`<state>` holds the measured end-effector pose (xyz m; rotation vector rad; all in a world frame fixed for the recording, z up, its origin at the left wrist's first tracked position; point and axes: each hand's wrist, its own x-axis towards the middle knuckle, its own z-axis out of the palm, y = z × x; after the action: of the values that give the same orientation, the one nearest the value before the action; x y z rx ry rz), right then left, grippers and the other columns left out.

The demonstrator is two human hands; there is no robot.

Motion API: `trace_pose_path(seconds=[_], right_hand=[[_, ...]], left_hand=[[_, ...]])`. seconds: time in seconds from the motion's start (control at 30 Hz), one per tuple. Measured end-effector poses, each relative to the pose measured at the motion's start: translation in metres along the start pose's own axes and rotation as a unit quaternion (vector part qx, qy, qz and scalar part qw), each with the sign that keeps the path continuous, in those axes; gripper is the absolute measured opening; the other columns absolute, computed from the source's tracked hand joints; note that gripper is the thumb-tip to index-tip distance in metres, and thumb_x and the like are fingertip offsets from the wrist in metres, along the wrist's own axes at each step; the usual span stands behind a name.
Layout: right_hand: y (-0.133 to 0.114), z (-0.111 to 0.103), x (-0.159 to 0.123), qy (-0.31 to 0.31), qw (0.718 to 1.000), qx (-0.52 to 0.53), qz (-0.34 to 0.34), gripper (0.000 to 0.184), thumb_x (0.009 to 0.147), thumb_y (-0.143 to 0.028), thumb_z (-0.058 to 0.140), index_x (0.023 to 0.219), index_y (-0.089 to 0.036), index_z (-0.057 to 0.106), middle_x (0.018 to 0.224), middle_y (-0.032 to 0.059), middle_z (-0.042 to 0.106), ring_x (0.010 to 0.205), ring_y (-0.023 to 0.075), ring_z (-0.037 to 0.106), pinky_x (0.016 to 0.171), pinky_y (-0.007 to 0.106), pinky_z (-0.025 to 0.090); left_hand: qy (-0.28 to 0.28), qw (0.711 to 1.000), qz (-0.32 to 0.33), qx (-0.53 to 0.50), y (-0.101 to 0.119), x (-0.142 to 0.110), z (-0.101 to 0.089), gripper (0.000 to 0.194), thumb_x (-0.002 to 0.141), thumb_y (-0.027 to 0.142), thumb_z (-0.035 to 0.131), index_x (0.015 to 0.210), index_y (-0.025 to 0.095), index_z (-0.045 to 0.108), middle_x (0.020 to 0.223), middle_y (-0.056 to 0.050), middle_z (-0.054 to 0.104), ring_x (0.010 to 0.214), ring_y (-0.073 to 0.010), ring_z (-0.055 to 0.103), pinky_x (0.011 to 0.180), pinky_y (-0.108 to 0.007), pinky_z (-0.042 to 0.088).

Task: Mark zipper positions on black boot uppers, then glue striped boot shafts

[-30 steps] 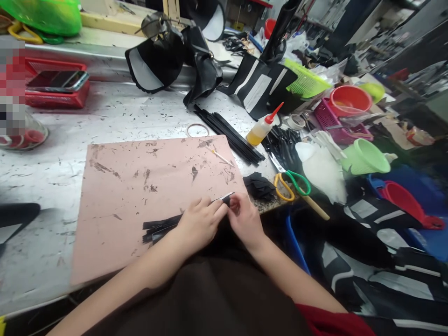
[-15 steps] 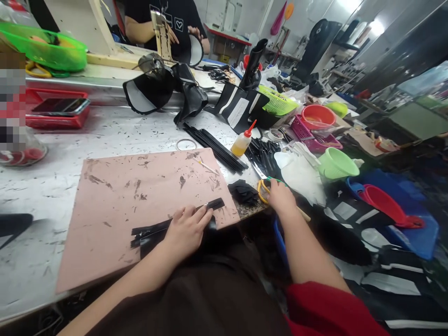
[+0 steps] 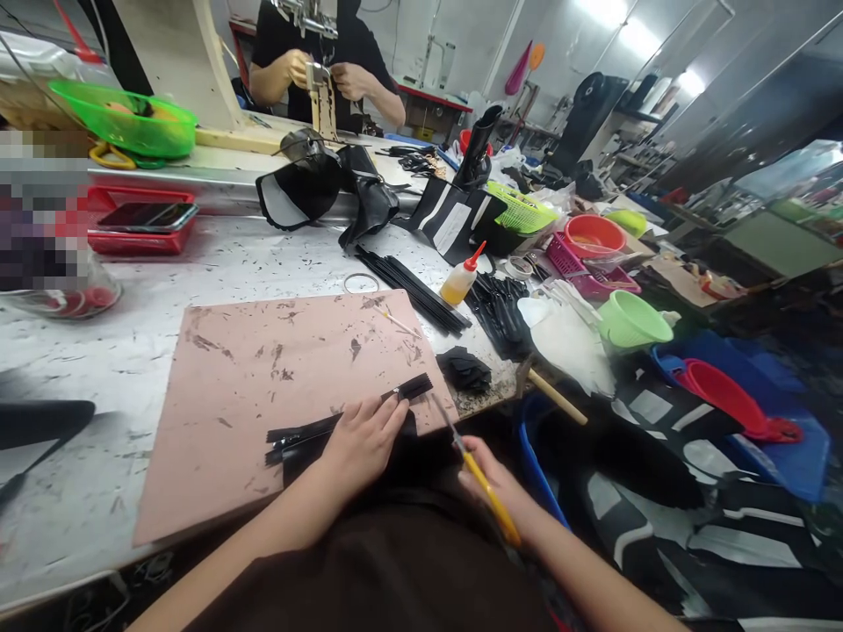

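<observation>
Black zippers [image 3: 299, 432] lie across the pink cutting board [image 3: 230, 377] near its front edge, with a black piece beneath them hanging over the edge. My left hand [image 3: 361, 443] is closed over the zippers, fingertips by a zipper pull; its thumb is hidden. One zipper end [image 3: 416, 384] sticks out to the right of the fingers. My right hand [image 3: 497, 487], just off the board's front right corner, grips yellow-handled scissors [image 3: 484, 487]. Their blades point up and left toward that zipper end, apart from it.
To the right lie a stack of black fabric pieces [image 3: 466, 369] and a wooden-handled hammer [image 3: 557, 395]. Behind them stand a glue bottle [image 3: 457, 279] and black strips [image 3: 414, 290]. A co-worker [image 3: 322, 70] sits across the table at a machine. A red basket [image 3: 141, 237] holds a phone.
My right hand left the zippers, took the scissors from the table's right side and brought them to the board's front corner. My left hand stayed on the zippers. The view tilted up.
</observation>
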<state>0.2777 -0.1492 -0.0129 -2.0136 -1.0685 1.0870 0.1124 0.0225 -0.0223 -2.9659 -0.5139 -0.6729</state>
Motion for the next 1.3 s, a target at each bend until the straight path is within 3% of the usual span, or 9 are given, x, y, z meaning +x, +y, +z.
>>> trace_pose_path(seconds=[0.1,0.33,0.53,0.73,0.93,1.03,1.1,1.2,1.3], right_hand=[[-0.014,0.015,0.000,-0.053,0.999,-0.003,0.008,0.034,0.083,-0.043,0.036,0.109,-0.021,0.039,0.062,-0.0044,0.048,0.051,0.0120,0.049,0.052,0.024,0.042],[-0.058,0.006,0.025,-0.087,0.988,-0.128,0.009,0.035,0.084,-0.045,0.036,0.109,-0.021,0.044,0.061,-0.0024,0.051,0.052,0.0130,0.051,0.052,0.023,0.039],[-0.051,0.018,0.028,-0.037,0.992,-0.116,0.026,0.035,0.082,-0.048,0.039,0.103,-0.021,0.049,0.053,-0.0039,0.047,0.044,0.0115,0.045,0.045,0.022,0.034],[-0.036,0.030,0.027,0.026,1.000,-0.003,-0.009,0.037,0.079,-0.051,0.043,0.093,-0.019,0.054,0.053,-0.0049,0.042,0.042,0.0080,0.038,0.040,0.019,0.031],[-0.044,-0.014,0.024,0.049,0.993,0.091,0.057,0.049,0.074,-0.061,0.039,0.093,-0.017,0.051,0.044,-0.0089,0.034,0.034,0.0074,0.029,0.034,0.019,0.025],[-0.043,-0.050,0.028,0.101,0.990,-0.048,0.091,0.047,0.074,-0.060,0.039,0.090,-0.018,0.054,0.046,-0.0059,0.039,0.038,0.0106,0.037,0.040,0.022,0.032],[-0.038,-0.063,0.031,0.146,0.956,-0.233,0.100,0.044,0.075,-0.054,0.044,0.100,-0.020,0.056,0.059,0.0005,0.052,0.052,0.0164,0.051,0.051,0.027,0.039],[-0.025,-0.061,0.032,0.181,0.866,-0.462,0.068,0.050,0.074,-0.043,0.050,0.119,-0.021,0.050,0.088,0.0106,0.058,0.081,0.0264,0.057,0.069,0.035,0.040],[-0.011,-0.047,0.023,0.179,0.833,-0.521,0.049,0.057,0.073,-0.041,0.052,0.126,-0.019,0.045,0.091,0.0122,0.056,0.086,0.0284,0.056,0.073,0.037,0.040]], left_hand=[[0.009,1.000,-0.004,-0.001,0.000,-0.001,0.002,0.035,0.078,0.012,0.046,0.111,0.015,0.058,0.107,-0.005,0.064,0.093,-0.0191,0.054,0.076,-0.031,0.036],[0.033,0.999,-0.003,-0.006,-0.002,-0.003,0.007,0.033,0.077,0.010,0.044,0.107,0.014,0.059,0.104,-0.005,0.065,0.091,-0.0190,0.055,0.075,-0.030,0.037],[0.005,1.000,-0.007,-0.017,-0.002,-0.003,0.008,0.034,0.078,0.011,0.043,0.109,0.014,0.058,0.106,-0.006,0.065,0.093,-0.0200,0.055,0.075,-0.031,0.037],[-0.033,0.999,-0.014,-0.020,-0.002,-0.001,0.007,0.035,0.079,0.012,0.042,0.110,0.015,0.057,0.108,-0.006,0.064,0.096,-0.0202,0.054,0.076,-0.031,0.038],[-0.003,1.000,-0.003,-0.010,-0.003,-0.001,0.006,0.034,0.079,0.011,0.041,0.108,0.014,0.058,0.106,-0.005,0.064,0.093,-0.0203,0.054,0.075,-0.032,0.038],[0.001,1.000,-0.007,-0.006,-0.003,0.000,0.005,0.035,0.078,0.010,0.040,0.108,0.014,0.058,0.104,-0.006,0.065,0.093,-0.0206,0.054,0.075,-0.032,0.037],[-0.002,1.000,-0.008,-0.005,-0.003,0.001,0.005,0.036,0.077,0.009,0.040,0.108,0.015,0.058,0.104,-0.006,0.065,0.093,-0.0209,0.054,0.075,-0.032,0.037],[-0.010,1.000,-0.006,0.001,-0.004,0.002,0.004,0.038,0.076,0.008,0.040,0.108,0.016,0.059,0.104,-0.005,0.065,0.093,-0.0213,0.054,0.074,-0.032,0.038],[-0.018,1.000,-0.009,0.004,-0.004,0.002,0.003,0.043,0.075,0.007,0.039,0.113,0.019,0.056,0.106,-0.003,0.064,0.094,-0.0218,0.053,0.074,-0.033,0.038]])
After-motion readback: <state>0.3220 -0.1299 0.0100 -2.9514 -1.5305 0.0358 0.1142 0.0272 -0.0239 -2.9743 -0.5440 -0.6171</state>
